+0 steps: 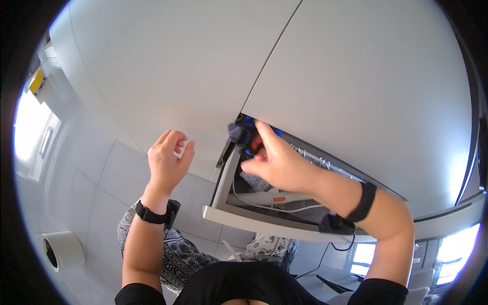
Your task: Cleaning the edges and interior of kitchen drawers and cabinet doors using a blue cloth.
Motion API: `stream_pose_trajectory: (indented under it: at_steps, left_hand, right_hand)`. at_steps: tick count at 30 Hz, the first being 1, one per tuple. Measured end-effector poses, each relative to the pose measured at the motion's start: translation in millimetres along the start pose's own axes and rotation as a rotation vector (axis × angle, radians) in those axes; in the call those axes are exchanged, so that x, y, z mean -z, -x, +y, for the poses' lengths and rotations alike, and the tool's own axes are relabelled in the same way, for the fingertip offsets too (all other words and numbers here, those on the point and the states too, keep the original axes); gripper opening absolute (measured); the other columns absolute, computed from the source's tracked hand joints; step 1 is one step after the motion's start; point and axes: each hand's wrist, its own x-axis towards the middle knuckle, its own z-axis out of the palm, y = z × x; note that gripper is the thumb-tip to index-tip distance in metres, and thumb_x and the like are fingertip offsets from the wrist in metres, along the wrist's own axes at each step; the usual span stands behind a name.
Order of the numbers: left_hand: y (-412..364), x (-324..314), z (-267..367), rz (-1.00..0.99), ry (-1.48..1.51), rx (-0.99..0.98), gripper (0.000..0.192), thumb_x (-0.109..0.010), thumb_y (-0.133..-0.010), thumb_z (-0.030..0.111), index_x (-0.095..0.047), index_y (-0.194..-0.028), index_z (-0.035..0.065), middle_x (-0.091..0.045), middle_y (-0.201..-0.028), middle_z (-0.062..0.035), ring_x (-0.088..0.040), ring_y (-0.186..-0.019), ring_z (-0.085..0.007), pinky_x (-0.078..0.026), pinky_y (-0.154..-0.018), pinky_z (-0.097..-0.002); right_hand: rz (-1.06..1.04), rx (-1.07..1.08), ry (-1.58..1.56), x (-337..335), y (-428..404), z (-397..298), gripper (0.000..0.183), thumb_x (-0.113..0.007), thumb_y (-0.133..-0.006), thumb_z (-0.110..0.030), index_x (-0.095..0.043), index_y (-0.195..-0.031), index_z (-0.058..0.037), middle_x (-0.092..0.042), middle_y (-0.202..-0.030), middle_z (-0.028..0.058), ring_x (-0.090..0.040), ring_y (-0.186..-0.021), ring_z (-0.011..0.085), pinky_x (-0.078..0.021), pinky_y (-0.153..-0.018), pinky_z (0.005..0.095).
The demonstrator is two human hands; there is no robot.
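Note:
My right hand [272, 162] reaches over an open drawer [263, 227] with a pale front. Its fingers are around a black and blue item [246, 135] with a fuzzy dark grey part, at the drawer's back left corner. The hand covers part of this item, so its exact kind is unclear. Below the hand in the drawer lie a grey cloth-like thing [254, 181], a white object [251, 198] with an orange patch, and a white cable [284, 210]. My left hand [167, 158] hovers left of the drawer, fingers loosely curled, with nothing in it.
Large white furniture panels [171, 68] with a dark seam rise beyond the drawer. Clear shiny wrapping [328, 164] lies along the drawer's back. A white cylindrical bin [66, 249] stands on the grey tiled floor at left. A dark cable [320, 259] hangs near my right arm. Chairs [421, 280] are lower right.

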Motion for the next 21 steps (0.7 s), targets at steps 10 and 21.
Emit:
stream_pose_trajectory:
  at_steps: [10,21]
  left_hand:
    - [2.0,0.0,-4.3,0.003,0.027,0.021,0.011,-0.068,-0.075,0.006,-0.058,-0.078,0.0036,-0.058,-0.069,-0.0052,-0.055,-0.058,-0.0153,-0.047,-0.055,-0.0264]
    - [3.5,6.5,-5.6,-0.008,0.005,0.011,0.010,-0.066,-0.075,0.005,-0.057,-0.078,0.0022,-0.057,-0.068,-0.0056,-0.055,-0.058,-0.0149,-0.046,-0.054,-0.0264]
  right_hand:
    - [0.149,0.017,0.234,-3.0,-10.5,16.5,0.078,-0.062,-0.081,-0.010,-0.016,-0.144,0.0002,-0.059,-0.093,0.0182,-0.057,-0.081,0.0278,-0.0468,-0.074,0.0374]
    - [0.206,0.159,0.221,-1.0,-15.3,43.4,0.058,-0.057,-0.085,-0.004,-0.029,-0.137,-0.0035,-0.061,-0.101,0.0269,-0.058,-0.097,0.0456,-0.0456,-0.082,0.0450]
